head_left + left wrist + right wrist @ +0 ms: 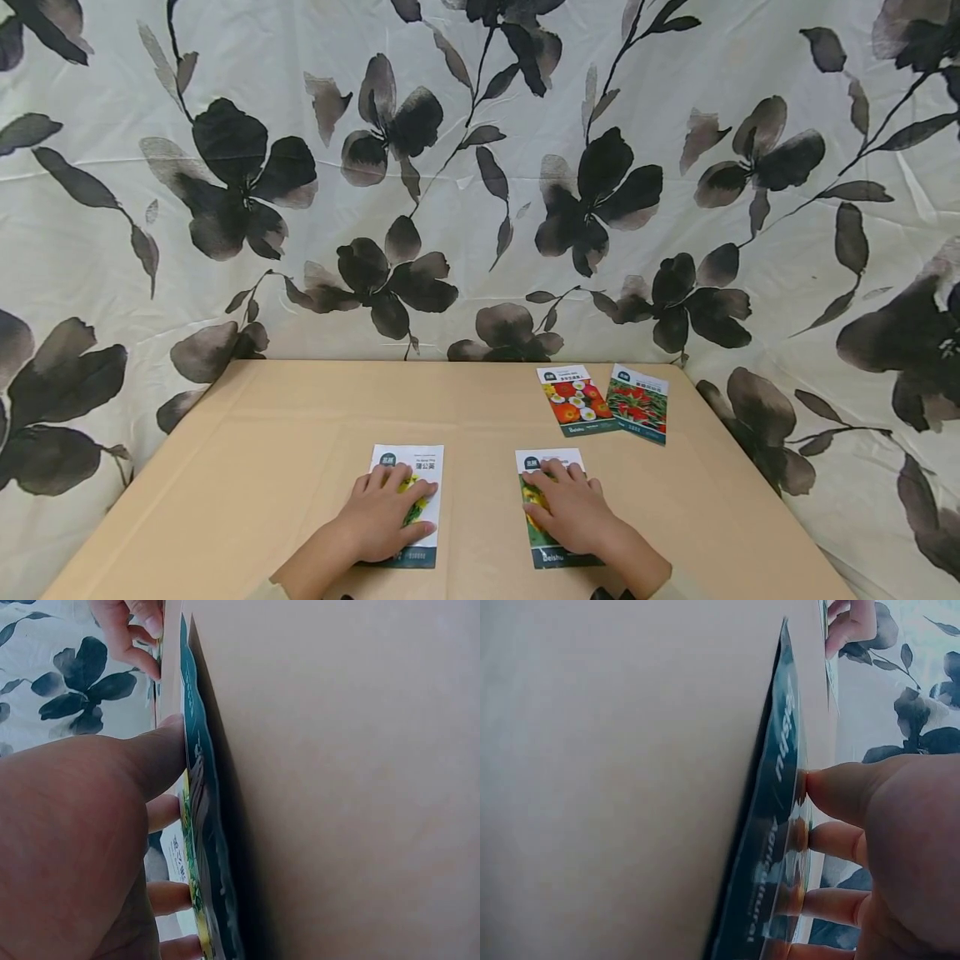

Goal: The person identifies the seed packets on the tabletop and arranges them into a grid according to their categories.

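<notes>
Two seed packets lie side by side on the table, each under one hand. My left hand [386,517] rests on the left seed packet [425,554], which is white on top with yellow flowers and a dark teal bottom band. Its fingers are spread, and the thumb [161,754] touches the packet's face in the left wrist view. My right hand [572,508] rests on the right seed packet [551,557], whose bottom band reads "Beishu". In the right wrist view, its fingertips [817,838] touch the glossy face. Both hands hide much of the printed pictures.
At the table's far right lie two more seed packets, one with red, orange and white flowers [573,404] and one with red blooms on green [637,404], their edges overlapping. A white cloth with dark flowers [495,192] hangs behind the tan table [300,433].
</notes>
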`<act>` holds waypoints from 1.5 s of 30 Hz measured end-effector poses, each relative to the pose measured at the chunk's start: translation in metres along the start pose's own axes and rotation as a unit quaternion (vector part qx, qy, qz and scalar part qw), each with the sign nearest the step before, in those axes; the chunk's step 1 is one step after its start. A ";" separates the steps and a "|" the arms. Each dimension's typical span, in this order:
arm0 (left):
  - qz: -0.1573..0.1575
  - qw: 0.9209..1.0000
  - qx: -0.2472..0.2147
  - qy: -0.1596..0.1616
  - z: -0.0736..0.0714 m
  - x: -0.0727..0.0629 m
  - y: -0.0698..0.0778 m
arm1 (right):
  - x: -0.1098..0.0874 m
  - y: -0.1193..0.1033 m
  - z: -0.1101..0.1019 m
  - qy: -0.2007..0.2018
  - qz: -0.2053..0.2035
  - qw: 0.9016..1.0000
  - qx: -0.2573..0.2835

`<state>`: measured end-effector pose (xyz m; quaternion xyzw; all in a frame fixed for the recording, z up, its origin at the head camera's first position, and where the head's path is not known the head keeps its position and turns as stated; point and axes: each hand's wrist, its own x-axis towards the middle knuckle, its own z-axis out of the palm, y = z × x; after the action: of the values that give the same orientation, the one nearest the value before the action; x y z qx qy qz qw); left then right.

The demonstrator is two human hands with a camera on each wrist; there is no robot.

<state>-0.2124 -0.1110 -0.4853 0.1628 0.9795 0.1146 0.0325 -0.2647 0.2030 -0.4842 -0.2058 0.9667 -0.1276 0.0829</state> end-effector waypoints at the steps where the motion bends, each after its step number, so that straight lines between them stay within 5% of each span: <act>1: 0.000 1.000 0.000 0.000 0.000 0.000 0.000 | 0.000 0.000 0.000 0.000 -0.001 1.000 0.000; 45: -0.004 1.000 0.004 -0.001 0.003 0.001 -0.001 | 0.009 -0.036 0.009 0.005 -0.001 1.000 -0.004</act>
<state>-0.2131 -0.1111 -0.4888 0.1589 0.9806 0.1101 0.0336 -0.2576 0.1654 -0.4840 -0.2065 0.9673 -0.1251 0.0774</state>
